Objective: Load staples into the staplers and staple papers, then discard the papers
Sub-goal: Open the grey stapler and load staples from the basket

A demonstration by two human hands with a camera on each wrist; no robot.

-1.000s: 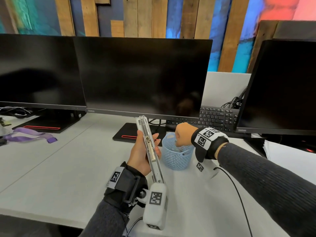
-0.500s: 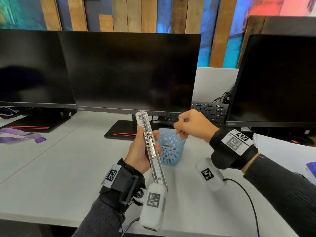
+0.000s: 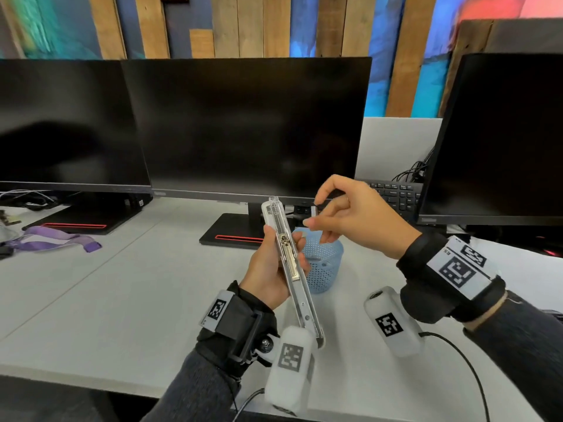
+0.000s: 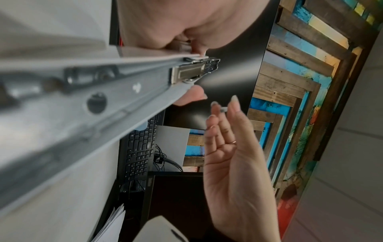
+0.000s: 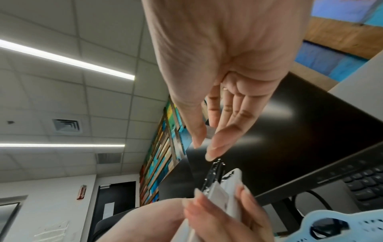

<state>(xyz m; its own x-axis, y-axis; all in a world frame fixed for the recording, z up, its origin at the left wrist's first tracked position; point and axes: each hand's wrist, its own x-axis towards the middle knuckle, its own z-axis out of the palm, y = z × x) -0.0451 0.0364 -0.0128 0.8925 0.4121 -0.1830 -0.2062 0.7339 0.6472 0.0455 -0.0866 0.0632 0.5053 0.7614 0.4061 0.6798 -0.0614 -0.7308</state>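
Three dark monitors [image 3: 243, 126] back the white desk [image 3: 122, 300]; left hand [image 3: 268, 269] clamps stapler [image 3: 289, 263], right hand [image 3: 350, 217] pinches staples [image 3: 313, 212]

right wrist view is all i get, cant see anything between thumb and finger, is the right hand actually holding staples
Observer: Yes. In the head view the right hand pinches a small pale staple strip between thumb and index finger.
Operator: ok and how is the stapler sitting
Observer: The left hand grips the opened stapler nearly upright, with its metal magazine facing the person. The strip is beside the top end and not yet in.
Operator: blue thing at my bottom edge?
Observer: That is a blue basket standing on the white desk just behind the stapler. I cannot see what it holds.
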